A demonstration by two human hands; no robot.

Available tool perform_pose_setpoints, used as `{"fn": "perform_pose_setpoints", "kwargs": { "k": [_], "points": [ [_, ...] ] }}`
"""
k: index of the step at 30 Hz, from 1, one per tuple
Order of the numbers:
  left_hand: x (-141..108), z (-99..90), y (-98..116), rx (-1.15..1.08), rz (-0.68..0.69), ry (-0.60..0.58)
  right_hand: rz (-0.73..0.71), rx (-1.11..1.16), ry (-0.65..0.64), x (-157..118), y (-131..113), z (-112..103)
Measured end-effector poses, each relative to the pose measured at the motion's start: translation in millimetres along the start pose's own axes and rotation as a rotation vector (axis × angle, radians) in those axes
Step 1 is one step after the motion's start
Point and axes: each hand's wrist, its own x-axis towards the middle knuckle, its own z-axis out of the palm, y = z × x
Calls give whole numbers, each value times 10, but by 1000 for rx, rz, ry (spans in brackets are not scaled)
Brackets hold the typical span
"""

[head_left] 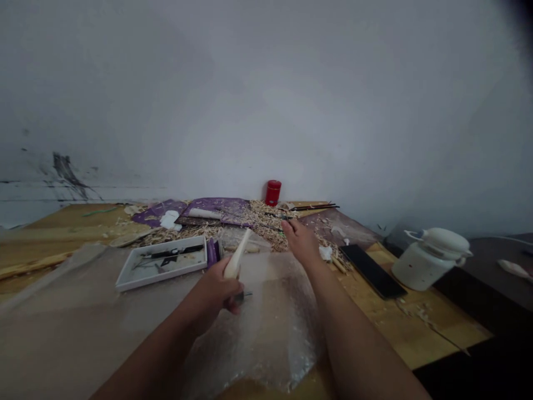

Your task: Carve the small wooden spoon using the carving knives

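Head: pale stick (239, 253) in and above left grip (220, 286)

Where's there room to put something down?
On the plastic sheet: one patch in front of the white tray, left of the left hand; another between that hand and the right forearm. The back is crowded: wood shavings lie by the right hand and the red tin.
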Motion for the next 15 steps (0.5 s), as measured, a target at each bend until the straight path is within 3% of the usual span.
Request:
{"fn": "perform_pose_setpoints", "kwargs": {
  "k": [7, 15],
  "points": [
    [58, -48, -26, 21, 41, 70, -377, 1, -48, -359, -458, -74],
    [21, -1, 18, 109, 22, 39, -346, -66, -62, -338, -457, -52]
  ]
}}
